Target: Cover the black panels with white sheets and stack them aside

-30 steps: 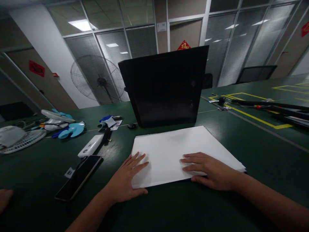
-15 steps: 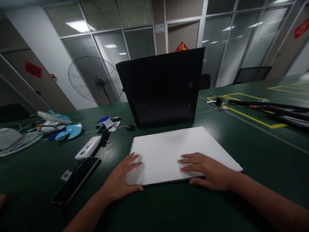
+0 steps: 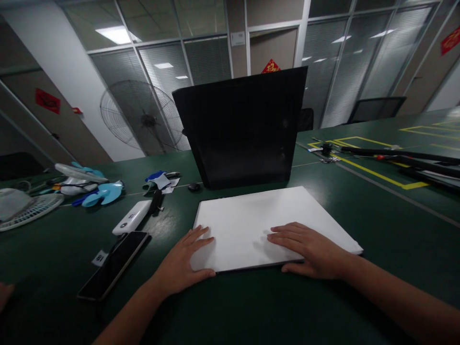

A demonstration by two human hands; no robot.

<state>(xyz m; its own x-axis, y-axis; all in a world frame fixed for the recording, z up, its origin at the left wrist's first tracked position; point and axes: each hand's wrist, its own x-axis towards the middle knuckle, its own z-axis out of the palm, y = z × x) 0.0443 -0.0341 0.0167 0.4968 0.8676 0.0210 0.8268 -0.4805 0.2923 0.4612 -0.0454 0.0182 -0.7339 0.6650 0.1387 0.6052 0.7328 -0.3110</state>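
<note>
A flat white panel with a thin dark edge [image 3: 247, 215] lies on the green table; whether it is a board or a thick pad I cannot tell. My left hand [image 3: 183, 263] rests at its near left corner, fingers spread over the white surface and thumb along the front edge. Over the front right part is my right hand [image 3: 309, 251], its fingers stretched out and slightly raised above a shadow, with the thumb at the front edge. Behind the panel stands a large black box-like object [image 3: 244, 129], tilted back.
Left of the panel lie a phone [image 3: 115, 266], a white device [image 3: 132, 218] and a small black mouse-like object [image 3: 194, 187]. Blue fan blades [image 3: 108, 193] and a white grille [image 3: 34, 213] are further left. Black rods [image 3: 391, 154] lie right. Another person's hand [image 3: 5, 294] shows at the left edge.
My right fingers have drawn closer together and lifted a little off the panel. My left hand is nearly unchanged. The other person's hand shows more at the left edge.
</note>
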